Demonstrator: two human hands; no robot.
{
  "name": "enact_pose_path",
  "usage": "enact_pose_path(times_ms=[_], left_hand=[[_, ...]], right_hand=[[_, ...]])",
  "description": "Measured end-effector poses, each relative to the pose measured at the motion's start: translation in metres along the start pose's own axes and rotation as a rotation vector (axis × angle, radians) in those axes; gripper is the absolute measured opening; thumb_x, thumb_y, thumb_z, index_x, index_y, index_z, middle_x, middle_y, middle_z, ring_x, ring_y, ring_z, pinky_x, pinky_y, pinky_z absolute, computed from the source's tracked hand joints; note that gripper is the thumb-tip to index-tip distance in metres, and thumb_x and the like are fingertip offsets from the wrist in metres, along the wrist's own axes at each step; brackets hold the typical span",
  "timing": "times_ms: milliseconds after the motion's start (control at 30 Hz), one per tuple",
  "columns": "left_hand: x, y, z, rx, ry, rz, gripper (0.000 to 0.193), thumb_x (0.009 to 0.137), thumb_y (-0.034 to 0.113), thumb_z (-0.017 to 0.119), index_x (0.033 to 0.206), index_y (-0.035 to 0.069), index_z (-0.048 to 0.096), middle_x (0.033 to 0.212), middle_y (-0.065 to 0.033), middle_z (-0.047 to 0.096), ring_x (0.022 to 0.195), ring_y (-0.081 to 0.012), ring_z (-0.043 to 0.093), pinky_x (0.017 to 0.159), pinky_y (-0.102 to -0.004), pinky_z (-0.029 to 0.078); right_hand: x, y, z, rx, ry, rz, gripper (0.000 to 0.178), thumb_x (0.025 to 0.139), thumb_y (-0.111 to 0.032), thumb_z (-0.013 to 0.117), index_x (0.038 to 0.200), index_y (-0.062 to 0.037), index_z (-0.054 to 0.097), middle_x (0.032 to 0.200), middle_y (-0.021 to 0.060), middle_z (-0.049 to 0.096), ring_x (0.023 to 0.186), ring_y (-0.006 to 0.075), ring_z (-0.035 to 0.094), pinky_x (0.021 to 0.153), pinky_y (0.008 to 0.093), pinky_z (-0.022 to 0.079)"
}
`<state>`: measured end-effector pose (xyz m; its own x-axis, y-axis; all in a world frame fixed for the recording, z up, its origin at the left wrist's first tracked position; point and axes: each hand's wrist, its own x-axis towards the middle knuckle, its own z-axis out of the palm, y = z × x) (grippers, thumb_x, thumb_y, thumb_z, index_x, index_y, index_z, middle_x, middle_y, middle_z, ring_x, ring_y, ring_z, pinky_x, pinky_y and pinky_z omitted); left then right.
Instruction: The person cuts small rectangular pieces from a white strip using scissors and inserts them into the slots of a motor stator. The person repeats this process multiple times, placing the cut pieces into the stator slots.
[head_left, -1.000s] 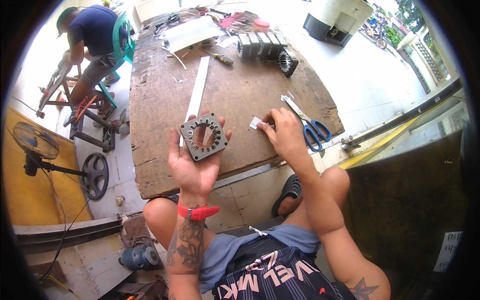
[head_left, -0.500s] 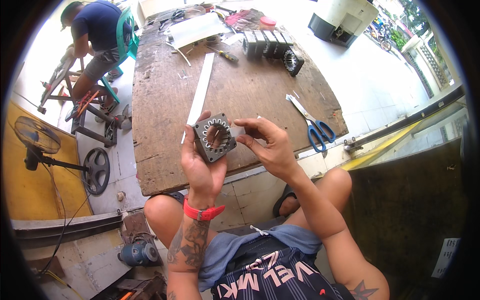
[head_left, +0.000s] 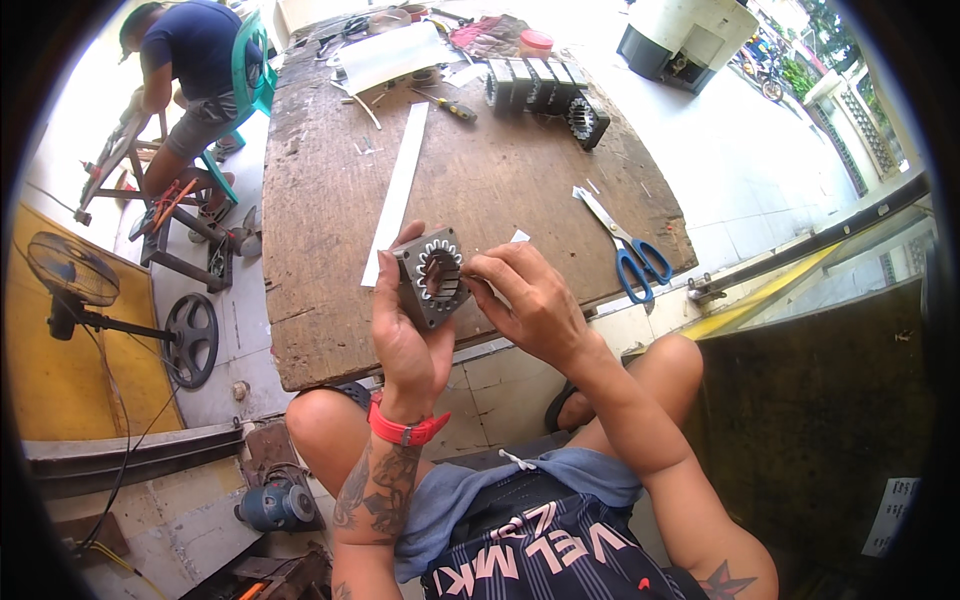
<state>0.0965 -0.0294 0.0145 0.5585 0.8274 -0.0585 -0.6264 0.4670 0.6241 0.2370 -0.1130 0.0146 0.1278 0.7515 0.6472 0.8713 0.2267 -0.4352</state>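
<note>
My left hand (head_left: 408, 335) is wrapped around a square grey motor stator core (head_left: 432, 278), holding it up above the near edge of the table. White slot liners ring its round bore, which faces up toward me. At the bore's right rim, the thumb and fingers of my right hand (head_left: 530, 300) are pinched together. They hold a small slip of insulation paper that showed between them a moment ago; the fingertips now hide most of it. Behind the core, a long white paper strip (head_left: 400, 190) lies on the wooden table (head_left: 320, 220).
Blue-handled scissors (head_left: 630, 250) lie to the right, near a small white paper piece (head_left: 520, 237). Further back are a row of stator cores (head_left: 535, 88), a screwdriver (head_left: 455, 108) and a white sheet (head_left: 390, 58). A person (head_left: 195, 60) sits at far left, beyond a fan (head_left: 75, 270).
My right fingers have moved in against the core's bore, and the paper slip has gone from plain view. The core has turned and shifted slightly right in my left hand.
</note>
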Motion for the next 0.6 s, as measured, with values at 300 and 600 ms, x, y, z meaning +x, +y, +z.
enact_pose_path(times_ms=[300, 600], left_hand=[[-0.001, 0.001, 0.001, -0.027, -0.019, 0.003, 0.057, 0.115, 0.048, 0.039, 0.148, 0.003, 0.052, 0.138, -0.0153, 0.063, 0.126, -0.0217, 0.061, 0.11, -0.0396, 0.048], [0.0, 0.0, -0.002, -0.075, 0.007, 0.008, 0.058, 0.115, 0.05, 0.037, 0.149, 0.004, 0.052, 0.137, -0.0161, 0.064, 0.128, -0.0241, 0.061, 0.113, -0.0414, 0.047]], right_hand=[[0.002, -0.002, -0.008, -0.013, -0.059, 0.012, 0.034, 0.09, 0.0, 0.072, 0.123, -0.0082, 0.07, 0.11, 0.0114, 0.069, 0.1, 0.0323, 0.071, 0.085, 0.0424, 0.06], [-0.002, -0.005, 0.003, 0.174, 0.074, 0.1, 0.032, 0.098, -0.016, 0.074, 0.129, -0.0099, 0.069, 0.117, 0.0116, 0.07, 0.102, 0.0342, 0.071, 0.088, 0.0434, 0.059]])
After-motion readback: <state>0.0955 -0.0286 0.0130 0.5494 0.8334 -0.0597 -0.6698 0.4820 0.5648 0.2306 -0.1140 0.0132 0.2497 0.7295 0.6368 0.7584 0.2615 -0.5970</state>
